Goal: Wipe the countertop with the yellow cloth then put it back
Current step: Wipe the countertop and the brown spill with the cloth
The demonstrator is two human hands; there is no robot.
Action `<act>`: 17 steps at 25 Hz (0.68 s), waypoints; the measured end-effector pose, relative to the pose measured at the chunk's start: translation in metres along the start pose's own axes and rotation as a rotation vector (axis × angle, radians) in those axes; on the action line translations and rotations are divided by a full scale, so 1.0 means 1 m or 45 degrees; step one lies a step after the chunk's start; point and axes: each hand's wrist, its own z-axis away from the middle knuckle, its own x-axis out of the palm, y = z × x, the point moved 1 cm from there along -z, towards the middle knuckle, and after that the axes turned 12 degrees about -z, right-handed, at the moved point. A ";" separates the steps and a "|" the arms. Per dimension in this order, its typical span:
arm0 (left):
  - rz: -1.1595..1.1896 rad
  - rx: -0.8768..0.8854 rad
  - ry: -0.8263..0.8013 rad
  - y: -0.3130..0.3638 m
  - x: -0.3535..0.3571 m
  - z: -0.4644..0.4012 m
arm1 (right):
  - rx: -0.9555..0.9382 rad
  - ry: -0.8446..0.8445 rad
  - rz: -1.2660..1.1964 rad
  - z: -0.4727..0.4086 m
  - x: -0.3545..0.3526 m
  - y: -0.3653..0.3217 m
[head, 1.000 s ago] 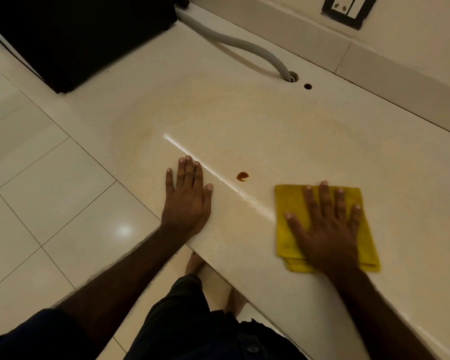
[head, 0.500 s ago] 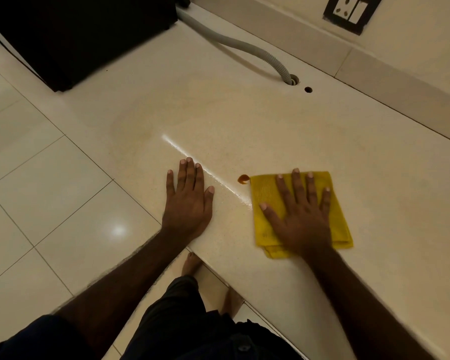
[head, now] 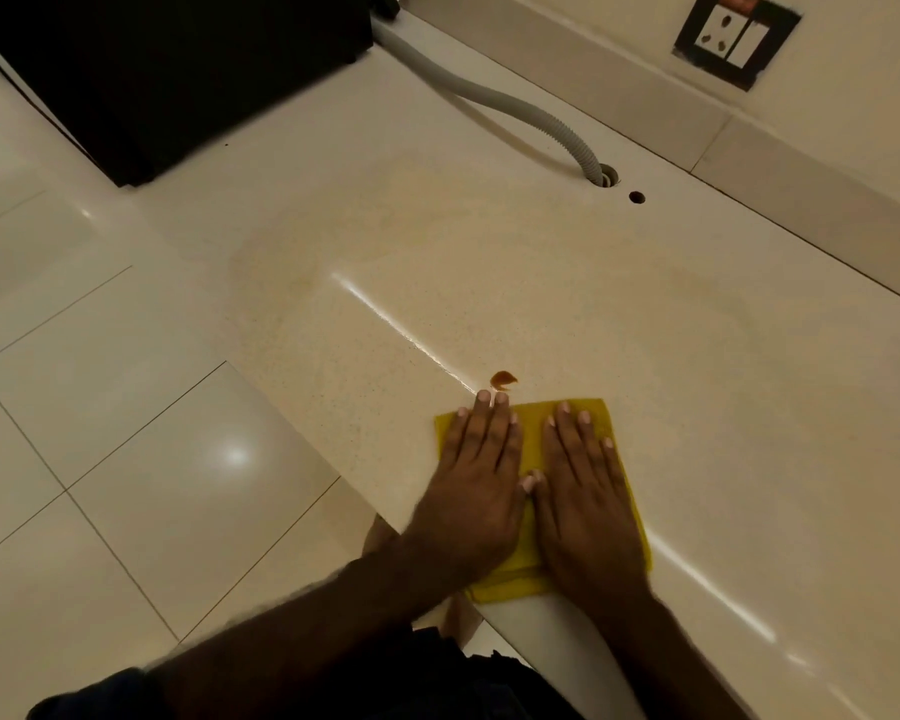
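Observation:
A folded yellow cloth [head: 533, 439] lies flat on the cream countertop [head: 567, 304], close to its front edge. Both hands press down on it side by side, palms flat and fingers stretched out. My left hand [head: 476, 475] covers the cloth's left half, its fingertips reaching the cloth's far edge. My right hand [head: 588, 491] covers the right half. A small brown stain [head: 503, 378] sits on the counter just beyond the left fingertips, uncovered by the cloth.
A grey corrugated hose [head: 515, 109] runs across the back of the counter into a hole [head: 606, 179], with a smaller hole [head: 636, 197] beside it. A black appliance [head: 167, 70] stands at the far left. A wall socket [head: 733, 36] is at the back. Tiled floor [head: 100, 433] lies left.
My right hand slid the cloth leftward and toward the front edge. My left hand left the bare counter and now presses on the cloth beside the right. The stain stays uncovered.

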 end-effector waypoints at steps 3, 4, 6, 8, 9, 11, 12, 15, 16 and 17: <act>-0.089 0.060 0.064 0.007 0.013 -0.020 | -0.047 0.011 0.073 -0.003 -0.011 0.023; -0.096 0.094 0.098 0.005 0.014 -0.034 | -0.034 0.018 0.104 -0.015 -0.014 0.026; -0.126 0.132 0.145 -0.005 0.010 -0.069 | 0.022 0.035 0.138 -0.049 -0.020 0.028; -0.166 0.106 0.181 -0.023 -0.001 -0.100 | 0.062 0.042 0.137 -0.091 -0.022 0.026; -0.185 0.079 0.197 -0.035 -0.006 -0.110 | 0.058 0.027 0.140 -0.111 -0.020 0.022; -0.221 -0.002 0.201 -0.061 -0.013 -0.115 | 0.001 -0.021 0.145 -0.141 -0.012 0.011; -0.233 -0.047 0.202 -0.074 -0.015 -0.110 | -0.047 -0.037 0.148 -0.150 -0.007 0.002; -0.206 -0.177 0.217 -0.097 -0.014 -0.077 | -0.224 -0.033 0.155 -0.148 0.006 -0.021; -0.191 -0.208 0.206 -0.099 -0.011 -0.061 | -0.292 -0.035 0.158 -0.138 0.008 -0.026; -0.181 -0.229 0.194 -0.096 -0.007 -0.044 | -0.344 -0.047 0.151 -0.127 0.010 -0.029</act>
